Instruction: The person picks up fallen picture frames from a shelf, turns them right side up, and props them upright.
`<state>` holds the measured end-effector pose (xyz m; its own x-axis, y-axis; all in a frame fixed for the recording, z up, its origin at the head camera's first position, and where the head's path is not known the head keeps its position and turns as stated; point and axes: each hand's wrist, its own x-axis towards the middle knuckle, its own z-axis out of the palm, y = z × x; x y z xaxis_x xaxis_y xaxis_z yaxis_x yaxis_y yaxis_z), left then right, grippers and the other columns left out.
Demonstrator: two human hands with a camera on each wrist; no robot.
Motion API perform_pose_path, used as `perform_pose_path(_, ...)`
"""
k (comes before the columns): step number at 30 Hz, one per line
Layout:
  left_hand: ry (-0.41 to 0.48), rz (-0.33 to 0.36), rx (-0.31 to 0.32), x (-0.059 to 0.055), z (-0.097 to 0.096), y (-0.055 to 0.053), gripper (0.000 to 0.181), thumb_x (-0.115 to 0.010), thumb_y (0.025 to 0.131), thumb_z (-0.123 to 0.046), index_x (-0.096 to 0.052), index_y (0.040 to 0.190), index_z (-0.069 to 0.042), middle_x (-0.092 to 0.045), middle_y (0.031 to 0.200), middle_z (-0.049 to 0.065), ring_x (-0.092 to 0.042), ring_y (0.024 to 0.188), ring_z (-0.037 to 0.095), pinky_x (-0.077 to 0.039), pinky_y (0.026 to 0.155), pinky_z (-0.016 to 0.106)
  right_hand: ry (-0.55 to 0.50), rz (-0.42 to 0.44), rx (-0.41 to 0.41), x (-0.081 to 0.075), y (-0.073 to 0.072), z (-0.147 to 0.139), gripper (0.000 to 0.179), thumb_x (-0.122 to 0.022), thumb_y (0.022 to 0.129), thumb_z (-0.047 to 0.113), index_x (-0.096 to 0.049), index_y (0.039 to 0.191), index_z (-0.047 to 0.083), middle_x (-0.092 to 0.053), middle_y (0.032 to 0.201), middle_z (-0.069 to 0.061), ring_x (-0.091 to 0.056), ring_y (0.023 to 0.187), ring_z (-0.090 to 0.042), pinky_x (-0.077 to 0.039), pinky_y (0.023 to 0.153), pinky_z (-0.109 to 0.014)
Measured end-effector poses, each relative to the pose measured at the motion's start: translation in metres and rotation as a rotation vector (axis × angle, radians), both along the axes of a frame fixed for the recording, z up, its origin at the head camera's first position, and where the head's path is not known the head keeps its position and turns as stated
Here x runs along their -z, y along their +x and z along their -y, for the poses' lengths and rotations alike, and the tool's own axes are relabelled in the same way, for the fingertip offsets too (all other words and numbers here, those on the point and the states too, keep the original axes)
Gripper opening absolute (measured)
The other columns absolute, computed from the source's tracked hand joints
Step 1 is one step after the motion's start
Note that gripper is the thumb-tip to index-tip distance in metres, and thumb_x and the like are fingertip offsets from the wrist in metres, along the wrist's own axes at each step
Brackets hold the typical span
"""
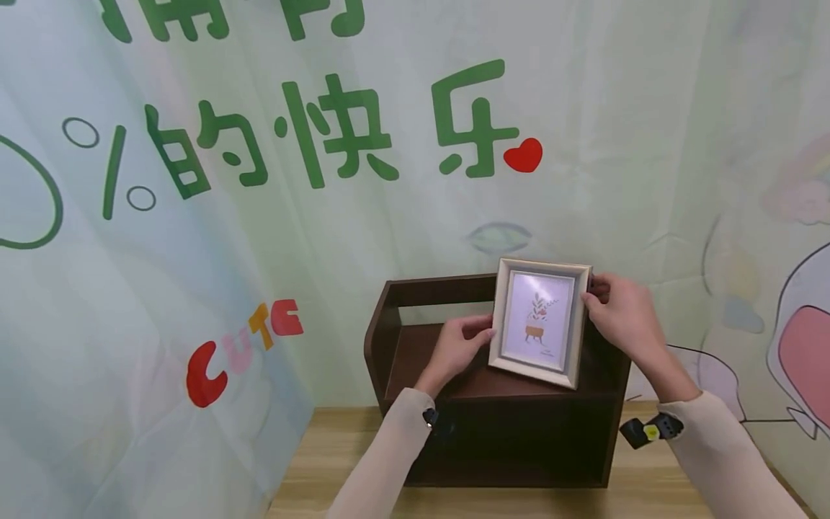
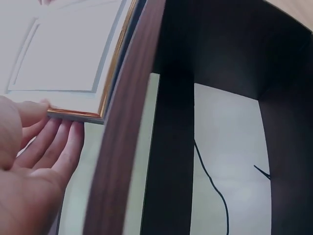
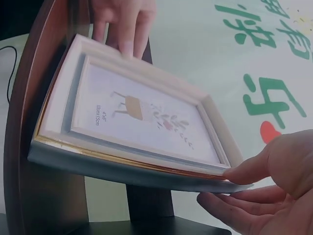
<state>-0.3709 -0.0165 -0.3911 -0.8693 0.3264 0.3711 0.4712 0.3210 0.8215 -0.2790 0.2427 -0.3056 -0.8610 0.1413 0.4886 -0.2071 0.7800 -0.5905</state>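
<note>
A cream picture frame (image 1: pixel 539 324) with a plant-pot print leans slightly tilted over the top board of a dark brown wooden shelf (image 1: pixel 512 440). My left hand (image 1: pixel 456 347) pinches its left edge, thumb in front and fingers behind. At the upper right side, my right hand (image 1: pixel 624 313) grips the other edge between thumb and fingers. In the left wrist view the frame's corner (image 2: pixel 73 113) sits between the thumb and fingers of that hand. The right wrist view shows the picture frame (image 3: pixel 146 112) with its dark backing, close to the shelf board.
The shelf stands on a wood-grain surface (image 1: pixel 337 440) with an open lower compartment. Behind it hangs a printed curtain (image 1: pixel 402 216) with green characters and a red heart (image 1: pixel 522 155). A black band with a small device (image 1: pixel 642 432) is on the right wrist.
</note>
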Motion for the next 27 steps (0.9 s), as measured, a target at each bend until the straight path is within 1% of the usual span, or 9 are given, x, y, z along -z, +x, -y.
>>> perform_pose_path(4, 0.028, 0.012, -0.010, 0.002, -0.002, 0.009, 0.033, -0.074, 0.099, -0.017, -0.074, 0.132, -0.009, -0.079, 0.123, 0.010, -0.074, 0.110, 0.020, -0.062, 0.092, 0.033, 0.002, 0.013, -0.017, -0.004, -0.006, -0.004, 0.041, -0.058, 0.104, 0.011, -0.059, 0.136, -0.014, -0.071, 0.119, -0.036, -0.072, 0.099, -0.045, -0.063, 0.075, -0.051)
perform_pose_path(7, 0.044, 0.006, -0.023, 0.004, -0.005, 0.015, 0.033, -0.075, 0.098, -0.018, -0.075, 0.130, -0.010, -0.080, 0.119, 0.008, -0.075, 0.105, 0.017, -0.062, 0.088, 0.028, -0.003, 0.004, -0.018, -0.005, -0.010, -0.006, 0.040, -0.058, 0.104, 0.010, -0.060, 0.135, -0.014, -0.071, 0.118, -0.036, -0.072, 0.098, -0.046, -0.063, 0.075, -0.051)
perform_pose_path(10, 0.065, -0.007, -0.030, 0.007, -0.009, 0.022, 0.033, -0.076, 0.097, -0.017, -0.075, 0.129, -0.009, -0.080, 0.117, 0.008, -0.075, 0.103, 0.014, -0.062, 0.087, 0.026, 0.001, -0.013, -0.016, -0.004, -0.012, -0.008, 0.039, -0.058, 0.104, 0.009, -0.061, 0.135, -0.014, -0.071, 0.118, -0.036, -0.072, 0.099, -0.047, -0.062, 0.077, -0.054)
perform_pose_path(15, 0.131, -0.020, -0.030, 0.011, -0.016, 0.031, 0.033, -0.077, 0.096, -0.014, -0.075, 0.128, -0.005, -0.079, 0.119, 0.011, -0.076, 0.103, 0.015, -0.062, 0.089, 0.025, 0.010, -0.020, -0.016, -0.003, -0.014, -0.010, 0.038, -0.057, 0.104, 0.008, -0.061, 0.135, -0.014, -0.070, 0.119, -0.037, -0.072, 0.101, -0.049, -0.062, 0.080, -0.057)
perform_pose_path(22, 0.171, -0.005, -0.053, 0.014, -0.019, 0.036, 0.033, -0.077, 0.097, -0.013, -0.075, 0.128, -0.005, -0.079, 0.121, 0.011, -0.075, 0.103, 0.012, -0.061, 0.089, 0.022, 0.016, -0.024, -0.028, -0.003, -0.016, -0.010, 0.038, -0.057, 0.104, 0.007, -0.061, 0.136, -0.014, -0.070, 0.121, -0.037, -0.072, 0.102, -0.049, -0.062, 0.083, -0.059)
perform_pose_path(25, 0.177, -0.003, -0.060, 0.015, -0.018, 0.037, 0.033, -0.077, 0.097, -0.013, -0.074, 0.128, -0.004, -0.079, 0.121, 0.012, -0.075, 0.104, 0.014, -0.062, 0.090, 0.023, 0.010, -0.029, -0.040, -0.001, -0.017, -0.010, 0.038, -0.057, 0.104, 0.007, -0.060, 0.136, -0.014, -0.070, 0.121, -0.037, -0.072, 0.103, -0.049, -0.061, 0.084, -0.060)
perform_pose_path(27, 0.169, -0.014, -0.075, 0.016, -0.017, 0.039, 0.034, -0.077, 0.096, -0.014, -0.074, 0.129, -0.004, -0.078, 0.121, 0.012, -0.076, 0.105, 0.015, -0.062, 0.091, 0.025, 0.003, -0.037, -0.045, 0.000, -0.016, -0.010, 0.039, -0.058, 0.105, 0.009, -0.061, 0.136, -0.013, -0.070, 0.122, -0.036, -0.071, 0.104, -0.049, -0.061, 0.086, -0.061)
